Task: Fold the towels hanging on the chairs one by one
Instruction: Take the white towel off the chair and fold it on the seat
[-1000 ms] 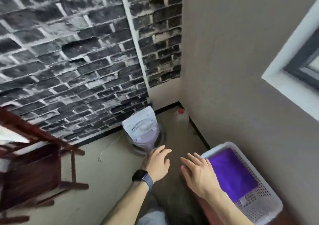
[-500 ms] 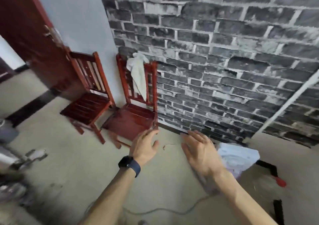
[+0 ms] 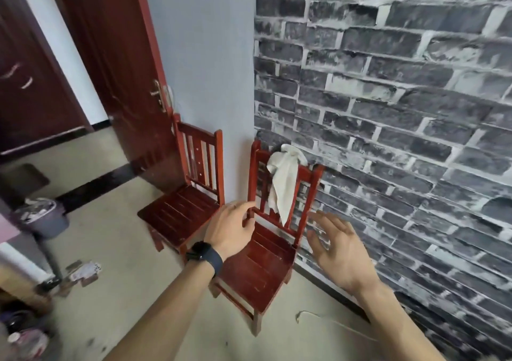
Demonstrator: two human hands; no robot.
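Note:
A crumpled white towel (image 3: 282,177) hangs over the backrest of the right red wooden chair (image 3: 260,274), which stands against the grey brick wall. A second red chair (image 3: 185,211) to its left has a bare backrest. My left hand (image 3: 231,230), with a dark watch on the wrist, reaches out in front of the right chair's left post, fingers relaxed and empty. My right hand (image 3: 336,247) is spread open below and to the right of the towel, holding nothing. Neither hand touches the towel.
A dark red door (image 3: 119,69) stands open behind the left chair. A grey waste bin (image 3: 45,216) sits on the floor at the left, with clutter nearer the left edge. A thin cord (image 3: 327,319) lies on the floor by the wall.
The view has swung left from the basket corner to the two chairs and come closer. Both hands stay open and have moved up towards the chair with the towel.

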